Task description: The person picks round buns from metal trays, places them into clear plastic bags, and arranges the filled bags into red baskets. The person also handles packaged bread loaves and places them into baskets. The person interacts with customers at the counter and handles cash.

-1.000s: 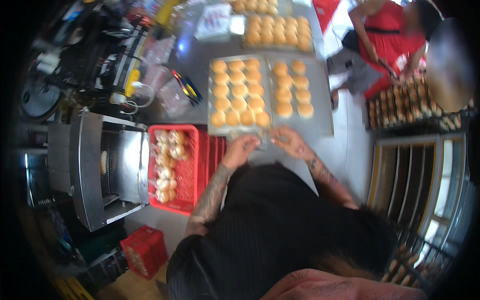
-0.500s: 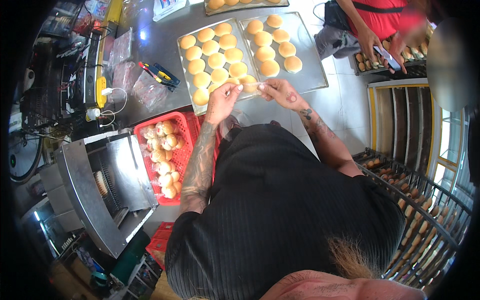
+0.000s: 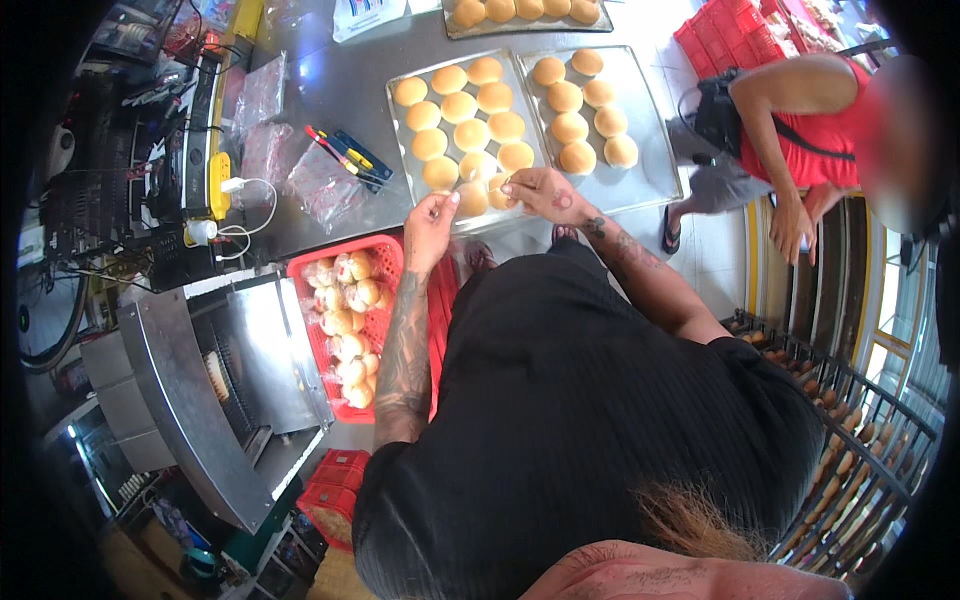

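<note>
My left hand (image 3: pixel 432 222) and my right hand (image 3: pixel 548 195) are both pinched, a short gap apart, at the near edge of the left baking tray (image 3: pixel 397 130). Stretched between the fingertips is a thin see-through film, seemingly a clear plastic bag (image 3: pixel 477 190), its outline hard to make out. Rows of round golden buns (image 3: pixel 471 134) fill that tray under and beyond my hands. A second tray (image 3: pixel 645 165) beside it holds two rows of buns (image 3: pixel 569 128). Left of my left forearm, bagged buns (image 3: pixel 343 322) lie in a red plastic crate (image 3: pixel 383 326).
Scissors (image 3: pixel 330 146) and stacked plastic packets (image 3: pixel 322 192) lie on the steel table (image 3: pixel 340 80). A metal machine (image 3: pixel 185 400) stands at left. At right are a bread-filled rack (image 3: pixel 870 440) and a person in a red top (image 3: pixel 815 125). Another bun tray (image 3: pixel 520 25) lies at the far edge.
The view has shifted, so the table appears farther right. My hands keep their pinch, slightly lower over the buns. The person in red has moved nearer the shelves at right.
</note>
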Action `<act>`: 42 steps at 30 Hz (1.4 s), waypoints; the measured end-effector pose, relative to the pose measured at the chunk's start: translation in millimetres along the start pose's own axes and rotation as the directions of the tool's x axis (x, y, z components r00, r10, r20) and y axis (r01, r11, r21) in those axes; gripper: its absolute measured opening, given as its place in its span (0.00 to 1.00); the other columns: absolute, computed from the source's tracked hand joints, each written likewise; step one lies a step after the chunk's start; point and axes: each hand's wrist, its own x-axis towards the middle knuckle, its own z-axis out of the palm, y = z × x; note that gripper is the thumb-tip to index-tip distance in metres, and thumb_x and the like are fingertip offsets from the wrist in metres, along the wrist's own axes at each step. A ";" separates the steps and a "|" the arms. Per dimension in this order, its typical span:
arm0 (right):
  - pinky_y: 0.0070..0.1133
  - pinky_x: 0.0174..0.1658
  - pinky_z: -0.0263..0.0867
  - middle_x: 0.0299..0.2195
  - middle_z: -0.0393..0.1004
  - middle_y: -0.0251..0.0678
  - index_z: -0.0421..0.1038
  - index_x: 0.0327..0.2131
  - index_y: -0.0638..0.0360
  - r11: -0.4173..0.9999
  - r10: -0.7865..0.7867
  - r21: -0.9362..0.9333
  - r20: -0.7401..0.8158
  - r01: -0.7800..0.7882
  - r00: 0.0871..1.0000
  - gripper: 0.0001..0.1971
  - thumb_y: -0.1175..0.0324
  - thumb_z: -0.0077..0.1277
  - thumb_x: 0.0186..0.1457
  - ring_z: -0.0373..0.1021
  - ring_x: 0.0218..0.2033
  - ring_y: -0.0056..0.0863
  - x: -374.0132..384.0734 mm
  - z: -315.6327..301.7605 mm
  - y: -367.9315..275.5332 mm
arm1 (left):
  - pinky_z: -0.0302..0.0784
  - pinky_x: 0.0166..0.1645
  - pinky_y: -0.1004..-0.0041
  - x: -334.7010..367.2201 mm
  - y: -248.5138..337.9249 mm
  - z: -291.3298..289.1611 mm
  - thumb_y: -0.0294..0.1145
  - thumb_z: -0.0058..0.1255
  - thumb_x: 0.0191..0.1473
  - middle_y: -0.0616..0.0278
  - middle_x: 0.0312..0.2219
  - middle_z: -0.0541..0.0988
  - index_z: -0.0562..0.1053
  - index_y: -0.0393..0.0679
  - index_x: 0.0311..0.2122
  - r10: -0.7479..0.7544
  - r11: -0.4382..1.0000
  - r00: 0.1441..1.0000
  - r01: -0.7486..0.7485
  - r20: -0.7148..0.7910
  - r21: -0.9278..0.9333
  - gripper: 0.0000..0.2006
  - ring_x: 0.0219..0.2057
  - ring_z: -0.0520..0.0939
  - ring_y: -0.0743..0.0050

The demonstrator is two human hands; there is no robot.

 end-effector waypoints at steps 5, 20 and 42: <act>0.26 0.31 0.70 0.23 0.78 0.36 0.77 0.36 0.65 0.965 -0.131 -0.226 0.018 0.131 0.991 0.18 0.56 0.53 0.67 0.72 0.24 0.20 8.9 -25.7 -3.1 | 0.72 0.35 0.72 7.9 -3.5 15.7 0.43 0.58 0.64 0.65 0.23 0.78 0.78 0.37 0.34 0.021 0.999 0.997 -0.019 -0.072 0.027 0.17 0.27 0.73 0.81; 0.21 0.30 0.71 0.24 0.80 0.34 0.80 0.35 0.64 1.000 -0.029 0.001 -0.065 0.029 0.997 0.19 0.54 0.59 0.63 0.76 0.26 0.19 -11.0 -123.6 29.7 | 0.75 0.37 0.79 37.9 49.2 78.5 0.39 0.60 0.64 0.71 0.30 0.79 0.79 0.38 0.40 0.013 0.999 0.989 -0.005 0.147 -0.052 0.13 0.31 0.78 0.84; 0.16 0.31 0.64 0.31 0.72 0.23 0.67 0.52 0.53 0.555 0.067 0.827 0.060 -0.087 0.996 0.17 0.67 0.59 0.63 0.68 0.30 0.12 5.2 -88.4 6.2 | 0.77 0.41 0.66 66.2 88.6 91.1 0.33 0.68 0.53 0.59 0.29 0.79 0.75 0.38 0.34 0.146 0.982 0.983 -0.158 0.115 0.103 0.13 0.31 0.79 0.67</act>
